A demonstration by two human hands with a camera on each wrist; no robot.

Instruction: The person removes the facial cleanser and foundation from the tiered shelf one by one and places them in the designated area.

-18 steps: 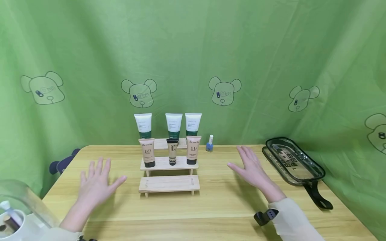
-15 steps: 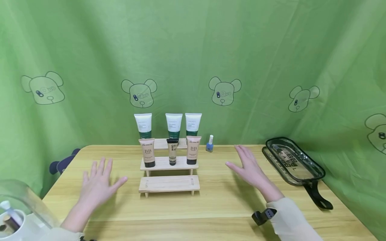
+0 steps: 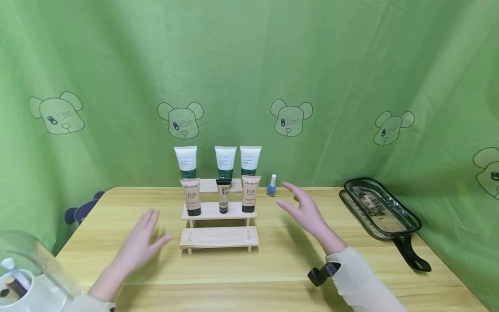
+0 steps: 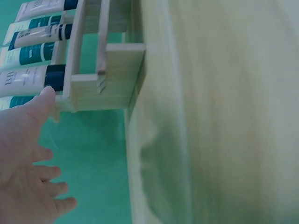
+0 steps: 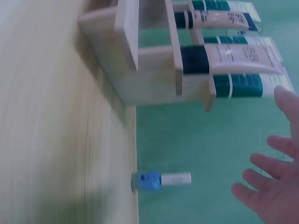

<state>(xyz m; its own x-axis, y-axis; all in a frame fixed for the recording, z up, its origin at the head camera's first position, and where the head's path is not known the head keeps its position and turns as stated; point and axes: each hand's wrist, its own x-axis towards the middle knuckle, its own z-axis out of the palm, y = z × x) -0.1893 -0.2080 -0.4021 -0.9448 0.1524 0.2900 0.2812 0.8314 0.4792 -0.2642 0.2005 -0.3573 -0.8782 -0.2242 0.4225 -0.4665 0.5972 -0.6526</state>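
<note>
My left hand [image 3: 136, 247] hovers over the table left of a wooden tiered stand [image 3: 219, 237], its fingers extended and the thumb apart, holding nothing. On the other side my right hand [image 3: 306, 214] reaches toward a blue nail polish bottle [image 3: 271, 190] with a white cap; a gap shows between its fingers and the bottle. The stand's middle step carries two beige BB cream tubes [image 3: 191, 197] and a slim gold tube with black ends [image 3: 223, 197] between them. White and green tubes [image 3: 225, 161] stand on the top step. Its lowest step is bare.
At the right lies a transparent pouch [image 3: 380, 208] with black trim and a strap. A white cup [image 3: 27, 290] with pen-like items sits under a clear cover [image 3: 43, 255] at the lower left. A green curtain [image 3: 234, 65] hangs behind the table [image 3: 218, 294].
My right hand has moved left, nearer the nail polish bottle, with its fingers bending slightly. The left hand has shifted a little right and turned, its fingers closer together.
</note>
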